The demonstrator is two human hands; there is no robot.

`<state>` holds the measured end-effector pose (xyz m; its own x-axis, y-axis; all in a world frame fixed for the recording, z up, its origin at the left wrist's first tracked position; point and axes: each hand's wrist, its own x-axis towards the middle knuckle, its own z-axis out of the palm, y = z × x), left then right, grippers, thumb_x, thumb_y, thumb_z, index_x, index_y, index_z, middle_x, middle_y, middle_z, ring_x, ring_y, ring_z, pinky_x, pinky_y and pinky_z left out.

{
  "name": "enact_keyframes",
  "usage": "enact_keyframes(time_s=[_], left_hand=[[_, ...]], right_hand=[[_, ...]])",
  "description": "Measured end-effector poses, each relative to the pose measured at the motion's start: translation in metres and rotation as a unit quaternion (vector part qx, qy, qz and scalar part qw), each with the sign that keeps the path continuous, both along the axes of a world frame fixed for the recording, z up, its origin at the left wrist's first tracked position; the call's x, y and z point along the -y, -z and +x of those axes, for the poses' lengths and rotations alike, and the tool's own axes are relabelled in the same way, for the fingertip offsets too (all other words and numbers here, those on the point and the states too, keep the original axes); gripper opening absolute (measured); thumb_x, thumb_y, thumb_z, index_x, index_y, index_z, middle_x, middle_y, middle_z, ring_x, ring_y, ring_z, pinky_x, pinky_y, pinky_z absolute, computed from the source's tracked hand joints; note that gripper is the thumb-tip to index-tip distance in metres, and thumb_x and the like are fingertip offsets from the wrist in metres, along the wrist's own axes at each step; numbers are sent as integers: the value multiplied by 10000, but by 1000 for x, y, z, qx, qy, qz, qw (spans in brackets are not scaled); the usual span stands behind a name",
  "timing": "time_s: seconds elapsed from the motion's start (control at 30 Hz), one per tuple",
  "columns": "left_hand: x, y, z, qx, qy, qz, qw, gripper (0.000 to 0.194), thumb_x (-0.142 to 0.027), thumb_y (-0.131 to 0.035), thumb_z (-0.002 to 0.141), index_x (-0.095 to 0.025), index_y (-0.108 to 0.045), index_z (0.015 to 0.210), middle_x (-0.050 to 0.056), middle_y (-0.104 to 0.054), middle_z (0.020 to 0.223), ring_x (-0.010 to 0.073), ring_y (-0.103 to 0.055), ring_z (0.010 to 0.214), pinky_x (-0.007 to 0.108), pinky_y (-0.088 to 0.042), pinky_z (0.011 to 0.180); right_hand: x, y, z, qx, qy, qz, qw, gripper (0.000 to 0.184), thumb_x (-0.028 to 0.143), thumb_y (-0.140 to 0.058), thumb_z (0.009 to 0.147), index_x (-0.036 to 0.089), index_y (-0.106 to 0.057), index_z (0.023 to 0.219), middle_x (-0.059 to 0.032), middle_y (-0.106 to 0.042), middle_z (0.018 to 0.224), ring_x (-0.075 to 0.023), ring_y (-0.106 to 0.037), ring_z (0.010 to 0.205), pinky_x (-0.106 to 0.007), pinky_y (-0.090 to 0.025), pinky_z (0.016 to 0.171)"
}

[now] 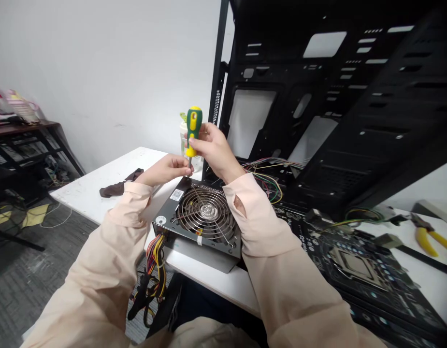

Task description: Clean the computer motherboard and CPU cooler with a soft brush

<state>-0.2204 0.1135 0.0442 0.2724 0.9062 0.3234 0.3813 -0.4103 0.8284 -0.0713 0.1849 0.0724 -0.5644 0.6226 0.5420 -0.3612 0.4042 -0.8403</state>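
My right hand [212,147] grips a green and yellow screwdriver [194,123], held nearly upright with its shaft pointing down. At the lower end of the shaft, the fingertips of my left hand [168,169] are pinched together. Whether a screw is between them is hidden. Just below both hands lies a dark grey power supply [164,212], its round fan grille [208,211] facing up. A bundle of coloured cables [156,253] hangs from its near left side, over the table edge.
A black computer case [281,77] stands at the back right. A motherboard [310,251] lies to the right, with yellow-handled pliers [426,240] beyond it. On the white table [85,193] are a dark cloth [116,188] and, behind my hands, a pale bottle [183,128].
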Motion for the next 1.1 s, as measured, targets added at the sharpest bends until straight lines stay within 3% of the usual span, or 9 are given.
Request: enact_keyframes(time_s=[0.13,0.33,0.43,0.67,0.77,0.97,1.1], left_hand=[[2,-4,-2,-17,17,-5,1000,379,-515,-714,783,-138,-683,807,33,-658,770,147,-578,735,293,-454,747],[-2,3,3,4,-3,21,1000,471,-618,-708,746,-154,-622,741,11,-604,728,136,-531,694,281,-429,701],[-5,7,7,20,-21,36,999,488,-614,-726,728,-169,-535,665,-38,-495,626,108,-445,601,258,-383,620],[-1,3,2,8,-21,26,999,430,-569,-715,766,-145,-650,739,29,-630,757,146,-551,729,290,-433,735],[0,2,1,8,-17,18,1000,466,-607,-708,754,-143,-677,776,40,-652,765,157,-572,746,303,-449,774],[-4,8,6,23,-35,18,999,420,-537,-764,724,-146,-610,706,-5,-589,663,121,-519,635,268,-434,664],[-3,7,6,22,-30,12,999,400,-523,-753,740,-143,-635,696,12,-621,690,126,-541,650,280,-454,684]], right_hand=[[1,-3,3,18,-7,2,1000,396,81,-599,737,231,-462,1077,5,-623,889,-176,-642,874,-383,-542,815],[3,-3,-1,48,60,63,995,230,112,-655,695,208,-520,854,15,-576,795,-161,-593,781,-393,-540,808],[4,-2,-3,38,93,62,993,289,125,-692,666,221,-467,820,17,-568,810,-164,-593,798,-410,-532,838],[9,-7,3,7,-25,-43,999,334,67,-575,730,242,-427,972,7,-652,858,-176,-667,888,-395,-552,850],[9,-8,4,22,-8,-14,1000,366,61,-593,717,238,-475,1015,22,-639,808,-165,-653,805,-372,-561,815],[7,-4,-1,51,78,67,993,262,147,-713,658,217,-513,812,23,-607,769,-164,-593,750,-424,-542,847],[9,-5,2,32,44,38,998,235,178,-688,695,226,-498,825,12,-622,805,-176,-609,804,-446,-540,868]])
